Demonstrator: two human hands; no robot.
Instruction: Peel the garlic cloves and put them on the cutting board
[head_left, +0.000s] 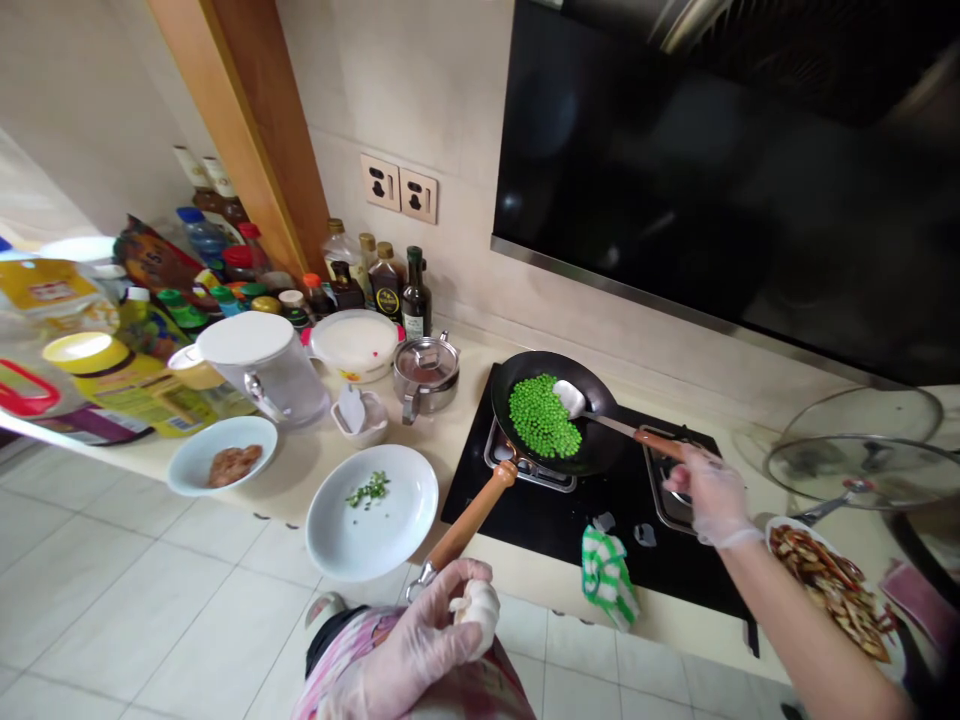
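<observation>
My gloved left hand [416, 645] is closed around a white garlic bulb [480, 612], near the counter's front edge. The end of the wok's wooden handle [472, 515] is close beside it. With my right hand [716, 495], also gloved, I grip the wooden handle of a metal spatula [571, 399]. Its blade rests among bright green peas [546, 420] in the black wok [600, 375]. The wok stands on the left burner of the black gas stove [480, 495].
A plate with chopped green pieces [330, 545] and a bowl of raw meat [184, 470] sit left of the stove. Behind are bottles [386, 285] and a steel pot [427, 375]. A green-checked cloth [607, 575] hangs at the front; sliced food [832, 590] and glass lids [862, 465] are right.
</observation>
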